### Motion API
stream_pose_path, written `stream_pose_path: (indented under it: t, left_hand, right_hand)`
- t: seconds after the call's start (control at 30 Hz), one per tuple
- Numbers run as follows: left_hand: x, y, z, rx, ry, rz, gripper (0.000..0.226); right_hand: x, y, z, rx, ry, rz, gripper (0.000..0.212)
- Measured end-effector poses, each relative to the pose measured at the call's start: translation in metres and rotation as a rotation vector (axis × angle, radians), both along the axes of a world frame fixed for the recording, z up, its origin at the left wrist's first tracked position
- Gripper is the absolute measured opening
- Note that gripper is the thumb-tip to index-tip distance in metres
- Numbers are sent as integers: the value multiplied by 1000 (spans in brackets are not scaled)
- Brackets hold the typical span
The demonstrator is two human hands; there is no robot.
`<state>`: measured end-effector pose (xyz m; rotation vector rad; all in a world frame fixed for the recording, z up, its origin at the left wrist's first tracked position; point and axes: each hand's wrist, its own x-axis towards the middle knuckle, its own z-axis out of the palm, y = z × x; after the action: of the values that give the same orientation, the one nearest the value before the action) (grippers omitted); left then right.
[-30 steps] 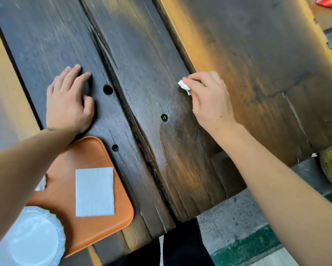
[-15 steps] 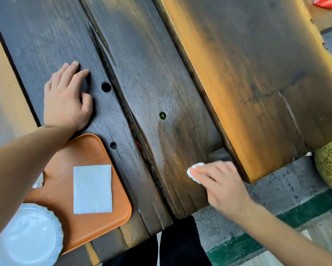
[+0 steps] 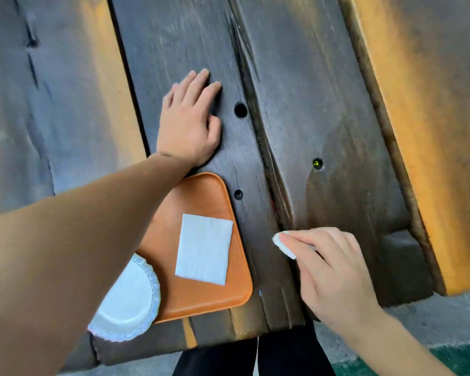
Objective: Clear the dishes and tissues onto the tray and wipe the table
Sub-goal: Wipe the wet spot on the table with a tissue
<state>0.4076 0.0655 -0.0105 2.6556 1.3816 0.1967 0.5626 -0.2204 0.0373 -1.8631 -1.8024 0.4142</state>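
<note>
Pressing what looks like tissue [image 3: 284,248] on table [image 3: 323,104], right hand [image 3: 334,270].

Orange tray [image 3: 201,196], white napkin [image 3: 204,249], white fluted plate [image 3: 130,302], dark brown table [image 3: 309,90] with amber streaks

A napkin [image 3: 204,249] lies on the tray [image 3: 201,297], the plate [image 3: 125,299] apparently on its left edge.

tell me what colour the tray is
Orange, a plain smooth finish; the tray shows clearly in the head view, the only view here.
</note>
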Motion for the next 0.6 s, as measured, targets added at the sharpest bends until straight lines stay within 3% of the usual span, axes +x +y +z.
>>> stream_pose_path:
  t: [0.17,0.4,0.6]
  left_hand:
    - [-2,2,0,-2,15,-5,61]
    - [-8,7,0,-29,-18,-71,59]
    - [-110,30,-4,39,17,-108,54]
  right_hand:
    - [-74,82,-8,114,36,110,21]
    - [-92,113,-11,119,7,162,22]
    - [-103,123,-6,81,-21,196,21]
